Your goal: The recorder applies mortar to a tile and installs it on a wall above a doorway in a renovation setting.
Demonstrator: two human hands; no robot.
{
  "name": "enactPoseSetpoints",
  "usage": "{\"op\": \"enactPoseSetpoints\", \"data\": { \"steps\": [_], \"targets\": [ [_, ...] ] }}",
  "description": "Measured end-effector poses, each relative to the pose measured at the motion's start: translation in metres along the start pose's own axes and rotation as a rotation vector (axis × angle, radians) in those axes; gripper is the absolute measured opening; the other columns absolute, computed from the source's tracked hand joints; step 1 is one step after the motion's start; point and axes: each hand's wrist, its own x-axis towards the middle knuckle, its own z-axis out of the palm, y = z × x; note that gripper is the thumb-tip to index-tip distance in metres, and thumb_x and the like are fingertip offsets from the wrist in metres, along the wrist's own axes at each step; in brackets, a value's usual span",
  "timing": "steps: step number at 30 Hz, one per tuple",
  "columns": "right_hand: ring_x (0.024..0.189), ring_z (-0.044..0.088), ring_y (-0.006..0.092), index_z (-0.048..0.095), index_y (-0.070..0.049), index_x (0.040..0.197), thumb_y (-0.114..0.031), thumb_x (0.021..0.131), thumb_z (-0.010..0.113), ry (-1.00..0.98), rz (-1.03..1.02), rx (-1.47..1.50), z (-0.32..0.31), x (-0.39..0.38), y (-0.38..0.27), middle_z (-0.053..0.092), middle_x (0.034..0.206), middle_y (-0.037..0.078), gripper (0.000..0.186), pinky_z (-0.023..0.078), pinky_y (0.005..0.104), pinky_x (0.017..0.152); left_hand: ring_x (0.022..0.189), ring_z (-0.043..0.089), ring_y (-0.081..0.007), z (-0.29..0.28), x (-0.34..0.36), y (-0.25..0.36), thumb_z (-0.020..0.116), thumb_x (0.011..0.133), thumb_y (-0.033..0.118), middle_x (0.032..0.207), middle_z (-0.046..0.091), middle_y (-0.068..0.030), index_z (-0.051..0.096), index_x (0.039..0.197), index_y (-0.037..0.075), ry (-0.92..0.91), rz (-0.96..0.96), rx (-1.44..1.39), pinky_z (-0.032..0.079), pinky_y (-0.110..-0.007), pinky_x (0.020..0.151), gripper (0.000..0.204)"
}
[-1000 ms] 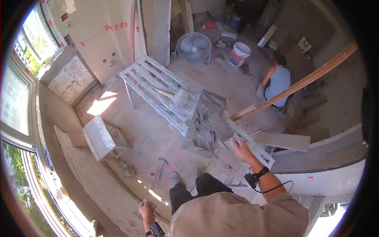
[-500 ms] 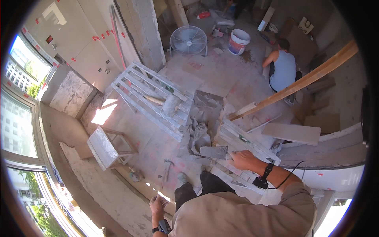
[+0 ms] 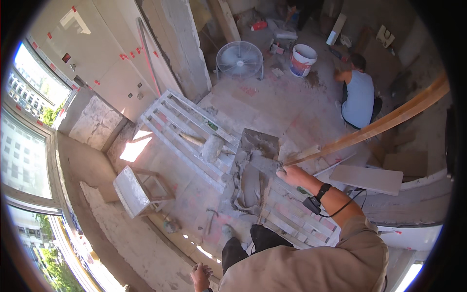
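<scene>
My right hand [image 3: 290,175] is closed round the handle of a mortar-coated trowel; its grey blade [image 3: 266,165] lies over the far part of a heap of wet mortar [image 3: 249,187]. The heap rests on a dark board [image 3: 261,137] between two pale slatted frames. Smooth scrape marks run through the mortar's middle. Low at my left side, my left hand [image 3: 200,275] hangs with loosely bent fingers, nothing visible in it. A mallet [image 3: 212,148] with a wooden handle lies on the left slatted frame [image 3: 170,127].
A small stool [image 3: 132,191] stands left, near the window ledge. A hammer [image 3: 209,222] lies by my feet. A wooden beam [image 3: 379,123] slants across the right. Farther off are a fan [image 3: 239,59], a bucket [image 3: 302,61] and a crouching person [image 3: 359,95].
My right hand and the trowel have moved away from me, from the heap's near edge to its far part. My left hand has dropped lower. The whole view has shifted slightly.
</scene>
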Motion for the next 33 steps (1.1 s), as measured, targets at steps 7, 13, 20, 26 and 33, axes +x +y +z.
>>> {"op": "enactPoseSetpoints", "data": {
  "steps": [7, 13, 20, 26, 33],
  "targets": [
    [0.092, 0.067, 0.038, 0.063, 0.005, 0.096, -0.043, 0.094, 0.054, 0.147, 0.028, -0.212, -0.014, 0.011, 0.02, 0.068, 0.09, 0.027, 0.049, 0.05, 0.0471, 0.079, 0.064, 0.063, -0.0216, 0.02, 0.006, 0.014, 0.056, 0.098, 0.025, 0.082, 0.062, -0.0108, 0.054, 0.106, 0.002, -0.012, -0.03, 0.061, 0.053, -0.034, 0.054, 0.024],
    [0.064, 0.064, 0.0263, 0.058, -0.001, 0.092, -0.048, 0.097, 0.053, -0.174, 0.121, 0.242, -0.032, -0.005, -0.003, 0.063, 0.071, 0.016, 0.048, 0.053, 0.0457, 0.064, 0.065, 0.063, -0.0209, 0.024, -0.002, 0.038, 0.056, 0.097, 0.025, 0.082, 0.062, -0.0099, 0.053, 0.103, 0.003, 0.015, 0.02, 0.037, 0.053, -0.034, 0.055, 0.024],
    [0.046, 0.049, 0.0168, 0.052, -0.011, 0.086, -0.049, 0.102, 0.047, 0.063, 0.552, 1.237, 0.08, 0.04, -0.065, 0.049, 0.06, 0.003, 0.041, 0.04, 0.0343, 0.042, 0.064, 0.062, -0.0197, 0.022, 0.004, 0.04, 0.057, 0.097, 0.024, 0.079, 0.061, -0.0092, 0.055, 0.099, 0.0, -0.033, 0.005, 0.082, 0.052, -0.033, 0.054, 0.024],
    [0.045, 0.049, 0.018, 0.05, -0.013, 0.083, -0.051, 0.101, 0.043, -0.043, 0.621, 1.316, 0.059, 0.024, -0.078, 0.05, 0.06, 0.003, 0.043, 0.043, 0.036, 0.042, 0.065, 0.063, -0.0184, 0.018, -0.011, 0.035, 0.059, 0.095, 0.024, 0.077, 0.063, -0.009, 0.057, 0.095, 0.0, 0.033, 0.037, 0.017, 0.053, -0.031, 0.057, 0.024],
    [0.044, 0.049, 0.0188, 0.048, -0.01, 0.079, -0.048, 0.1, 0.045, -0.231, 0.548, 1.127, 0.036, 0.011, -0.073, 0.048, 0.057, 0.004, 0.044, 0.041, 0.039, 0.04, 0.065, 0.062, -0.0206, -0.004, -0.003, 0.026, 0.057, 0.097, 0.023, 0.081, 0.06, -0.0097, 0.053, 0.103, 0.003, 0.001, 0.023, -0.061, 0.054, -0.034, 0.055, 0.021]
  ]
}}
